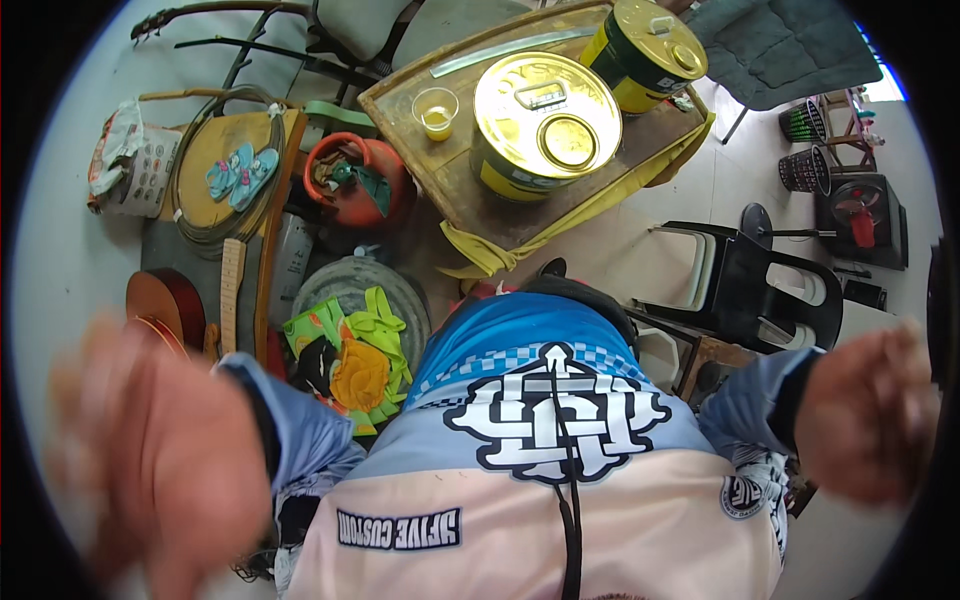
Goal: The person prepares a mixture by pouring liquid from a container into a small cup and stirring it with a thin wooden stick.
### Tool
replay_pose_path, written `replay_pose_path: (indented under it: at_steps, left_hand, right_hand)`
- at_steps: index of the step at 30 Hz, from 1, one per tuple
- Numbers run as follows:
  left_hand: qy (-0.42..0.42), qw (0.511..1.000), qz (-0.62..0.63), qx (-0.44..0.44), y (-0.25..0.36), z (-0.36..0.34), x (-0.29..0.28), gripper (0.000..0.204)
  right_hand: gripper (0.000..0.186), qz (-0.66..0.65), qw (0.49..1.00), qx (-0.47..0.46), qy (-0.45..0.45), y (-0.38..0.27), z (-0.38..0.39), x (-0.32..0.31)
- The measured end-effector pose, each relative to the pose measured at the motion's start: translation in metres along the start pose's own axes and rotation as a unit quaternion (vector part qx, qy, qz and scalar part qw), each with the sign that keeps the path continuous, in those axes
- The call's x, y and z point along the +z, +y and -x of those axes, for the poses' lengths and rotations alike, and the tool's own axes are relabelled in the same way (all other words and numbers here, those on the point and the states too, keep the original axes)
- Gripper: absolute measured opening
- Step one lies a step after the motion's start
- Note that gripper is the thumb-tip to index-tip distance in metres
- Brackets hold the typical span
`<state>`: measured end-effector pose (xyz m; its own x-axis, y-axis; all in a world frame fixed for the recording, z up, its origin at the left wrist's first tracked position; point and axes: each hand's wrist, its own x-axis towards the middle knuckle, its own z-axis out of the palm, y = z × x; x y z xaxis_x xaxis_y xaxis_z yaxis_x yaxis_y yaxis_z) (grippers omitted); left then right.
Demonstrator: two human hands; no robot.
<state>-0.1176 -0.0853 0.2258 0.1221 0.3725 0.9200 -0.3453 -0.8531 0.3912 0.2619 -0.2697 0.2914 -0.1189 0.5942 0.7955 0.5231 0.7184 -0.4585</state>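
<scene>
My left hand (150,455) is raised close to the camera at the lower left, blurred, fingers spread, holding nothing. My right hand (870,410) hangs at the right edge, also blurred, with fingers loosely curled and nothing visible in it. Both wear light blue sleeves. Between them is my own torso in a blue, white and cream jersey (540,440) with a black cable running down it. Ahead stands a wooden table (500,215) carrying a large yellow metal can (545,125), a second yellow can (645,50) and a small plastic cup of yellowish liquid (436,110).
A black plastic chair (760,285) stands at the right. On the left lie a guitar (165,310), a round board with small blue sandals (235,170), an orange gas cylinder (355,180) and a drum with bright cloths (355,340). Dark baskets (805,145) sit far right.
</scene>
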Motion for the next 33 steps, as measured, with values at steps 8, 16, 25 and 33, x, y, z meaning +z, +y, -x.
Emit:
replay_pose_path:
  at_steps: [8,16,25,33]
  left_hand:
    - [-0.123,0.838,-0.166,-0.505,-0.253,0.199,0.019,0.099]
    - [-0.153,0.863,-0.125,-0.465,-0.320,0.245,0.023,0.110]
    - [-0.020,0.820,-0.173,-0.545,-0.274,0.268,-0.040,0.071]
    - [-0.193,0.677,-0.251,-0.664,-0.237,0.339,0.074,0.067]
  right_hand:
    - [0.028,0.190,0.792,0.559,0.155,0.085,0.238,0.068]
    - [0.020,0.269,0.628,0.712,0.164,0.017,0.370,0.095]
    - [0.028,0.341,0.595,0.697,0.209,0.040,0.374,0.054]
    - [0.033,0.320,0.625,0.672,0.235,0.183,0.379,-0.077]
